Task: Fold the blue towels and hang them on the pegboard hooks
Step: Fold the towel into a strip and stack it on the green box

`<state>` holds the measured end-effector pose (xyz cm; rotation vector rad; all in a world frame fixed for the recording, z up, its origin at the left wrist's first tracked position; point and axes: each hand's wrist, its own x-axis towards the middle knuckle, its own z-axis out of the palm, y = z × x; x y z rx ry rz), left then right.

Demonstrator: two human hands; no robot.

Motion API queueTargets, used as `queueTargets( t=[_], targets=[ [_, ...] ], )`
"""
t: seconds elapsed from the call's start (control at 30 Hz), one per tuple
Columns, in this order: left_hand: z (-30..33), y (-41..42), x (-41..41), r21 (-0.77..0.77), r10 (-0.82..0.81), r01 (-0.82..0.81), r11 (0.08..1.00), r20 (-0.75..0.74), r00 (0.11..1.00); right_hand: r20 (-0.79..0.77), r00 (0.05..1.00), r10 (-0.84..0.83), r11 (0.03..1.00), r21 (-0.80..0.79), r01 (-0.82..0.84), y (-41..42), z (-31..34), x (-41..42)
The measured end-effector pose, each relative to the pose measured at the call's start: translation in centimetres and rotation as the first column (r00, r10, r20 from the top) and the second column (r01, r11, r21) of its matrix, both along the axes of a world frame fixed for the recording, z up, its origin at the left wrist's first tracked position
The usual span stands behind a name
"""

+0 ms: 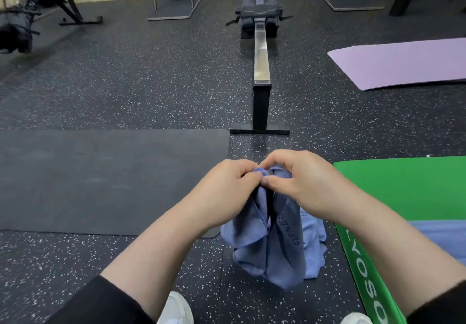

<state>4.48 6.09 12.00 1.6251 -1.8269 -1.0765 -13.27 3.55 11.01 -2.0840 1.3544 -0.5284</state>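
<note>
A blue towel (274,243) with dark lettering hangs in folds from both my hands, above the speckled black floor. My left hand (227,187) pinches its top edge from the left. My right hand (300,180) pinches the same edge from the right, so the fingertips of the two hands nearly meet. A second blue towel (438,235) lies on the green mat, partly hidden by my right forearm. No pegboard or hooks are in view.
A green mat (403,190) lies at the right, a black mat (106,180) at the left and a purple mat (401,64) further back on the right. A rowing machine (261,71) runs straight ahead. Exercise bikes and stands line the far wall. My white shoes (176,308) show below.
</note>
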Motion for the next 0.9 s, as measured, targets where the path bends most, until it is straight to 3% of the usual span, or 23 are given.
queueTargets(
  t=[0.1, 0.2, 0.3, 0.37, 0.43, 0.53, 0.63, 0.9],
  targets=[
    [-0.1, -0.1, 0.3, -0.013, 0.023, -0.022, 1.0, 0.068, 0.997, -0.031, 0.997, -0.071, 0.997, -0.039, 0.07, -0.1, -0.1, -0.2],
    [-0.6, -0.5, 1.0, -0.026, 0.073, -0.068, 0.997, 0.251, 0.965, -0.026, 0.985, -0.173, 0.981, -0.088, 0.17, -0.5, 0.1, -1.0],
    [-1.0, -0.8, 2.0, -0.103, 0.198, -0.173, 0.979, 0.315, 0.928, -0.003, 0.964, -0.266, 0.961, -0.083, 0.265, -1.1, 0.3, -1.9],
    [-1.1, -1.0, 2.6, -0.156, 0.29, -0.26, 0.953, 0.217, 0.932, 0.0, 0.955, -0.298, 0.952, -0.068, 0.297, -1.3, 0.3, -2.3],
    [-1.2, -1.2, 2.9, -0.132, 0.346, -0.343, 0.93, -0.005, 0.938, 0.009, 0.958, -0.286, 0.957, -0.046, 0.287, -1.3, 0.4, -2.5],
    [-1.1, -1.0, 2.8, -0.058, 0.402, -0.434, 0.899, -0.283, 0.871, -0.021, 0.956, -0.292, 0.956, -0.027, 0.291, -1.4, 0.4, -2.6],
    [-0.9, -0.8, 2.4, -0.033, 0.398, -0.434, 0.9, -0.341, 0.851, -0.033, 0.943, -0.331, 0.943, -0.017, 0.331, -1.4, 0.7, -2.4],
    [-0.7, -0.7, 0.9, -0.045, 0.383, -0.411, 0.91, -0.287, 0.878, -0.039, 0.921, -0.386, 0.922, 0.007, 0.387, -1.5, 0.0, -2.6]
  ],
)
